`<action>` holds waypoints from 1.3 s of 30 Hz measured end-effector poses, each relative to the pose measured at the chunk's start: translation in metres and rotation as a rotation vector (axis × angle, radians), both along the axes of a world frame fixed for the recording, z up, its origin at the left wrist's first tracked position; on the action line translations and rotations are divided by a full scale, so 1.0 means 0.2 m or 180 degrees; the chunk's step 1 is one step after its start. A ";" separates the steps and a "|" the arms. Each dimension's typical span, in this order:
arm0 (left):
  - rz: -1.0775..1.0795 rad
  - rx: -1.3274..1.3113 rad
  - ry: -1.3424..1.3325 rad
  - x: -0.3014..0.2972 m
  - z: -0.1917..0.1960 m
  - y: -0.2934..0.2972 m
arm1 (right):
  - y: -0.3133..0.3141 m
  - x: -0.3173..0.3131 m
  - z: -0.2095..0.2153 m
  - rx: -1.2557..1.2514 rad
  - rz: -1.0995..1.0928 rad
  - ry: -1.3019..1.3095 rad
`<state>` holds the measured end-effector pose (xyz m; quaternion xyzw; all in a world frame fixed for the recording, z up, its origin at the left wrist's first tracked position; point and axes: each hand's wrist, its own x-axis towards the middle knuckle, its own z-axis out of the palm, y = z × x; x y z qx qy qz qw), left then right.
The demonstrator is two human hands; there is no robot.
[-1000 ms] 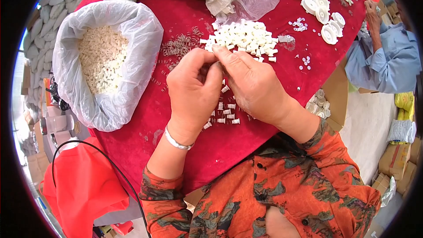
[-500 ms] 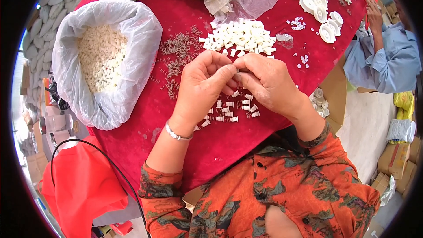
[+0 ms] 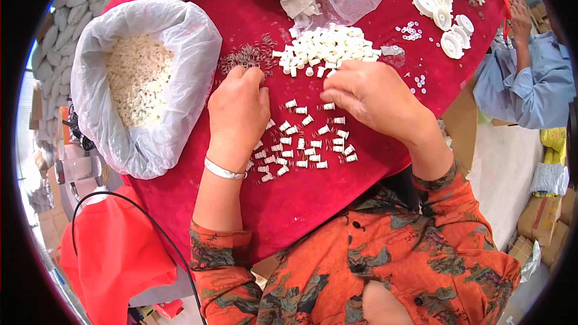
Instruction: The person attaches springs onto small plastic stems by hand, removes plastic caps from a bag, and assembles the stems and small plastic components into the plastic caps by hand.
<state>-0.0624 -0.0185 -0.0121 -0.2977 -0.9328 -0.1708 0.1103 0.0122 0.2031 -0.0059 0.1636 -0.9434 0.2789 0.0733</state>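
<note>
One red tablecloth (image 3: 337,192) carries everything; at its left side sits one white plastic bag (image 3: 180,42) of small white pieces; at its far middle lies one heap of white plastic caps (image 3: 328,48); about thirty caps (image 3: 307,138) are scattered nearer; the left hand (image 3: 238,114) rests knuckles-up, fingers curled, its grip hidden; the right hand (image 3: 370,96) likewise.
</note>
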 end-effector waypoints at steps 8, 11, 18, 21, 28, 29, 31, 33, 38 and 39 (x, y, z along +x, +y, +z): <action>0.0181 0.1148 -0.0820 -0.09 0.06 -0.12 | -0.18 -0.19 -0.08 0.0577 -0.0528 0.0556; -0.0042 0.0853 -0.0807 -0.08 0.05 -0.12 | -0.16 -0.19 -0.08 0.0543 -0.0565 0.0492; -0.0042 -0.0354 -0.0141 0.01 0.02 -0.03 | -0.16 -0.17 -0.09 0.0674 -0.0330 0.0292; -0.0163 0.0182 -0.0060 -0.04 0.03 -0.07 | -0.17 -0.17 -0.09 0.0400 -0.0502 0.0575; 0.0134 -0.0384 -0.0273 0.02 0.05 -0.05 | -0.19 -0.17 -0.11 0.0542 -0.0220 0.0521; 0.0141 -0.0525 -0.0208 0.03 0.05 -0.04 | -0.18 -0.17 -0.11 0.0499 -0.0178 0.0540; 0.0114 -0.0483 -0.0216 0.04 0.03 -0.02 | -0.17 -0.16 -0.11 0.0195 -0.0157 0.0606; 0.0066 -0.0435 -0.0226 0.03 0.02 -0.02 | -0.17 -0.15 -0.10 -0.0101 -0.0155 0.0666; 0.0173 0.1581 -0.1777 -0.03 0.10 -0.08 | -0.16 -0.14 -0.09 -0.1416 0.0188 0.0376; 0.0193 0.1918 -0.2190 -0.05 0.10 -0.08 | -0.15 -0.14 -0.10 -0.1412 0.0170 0.0384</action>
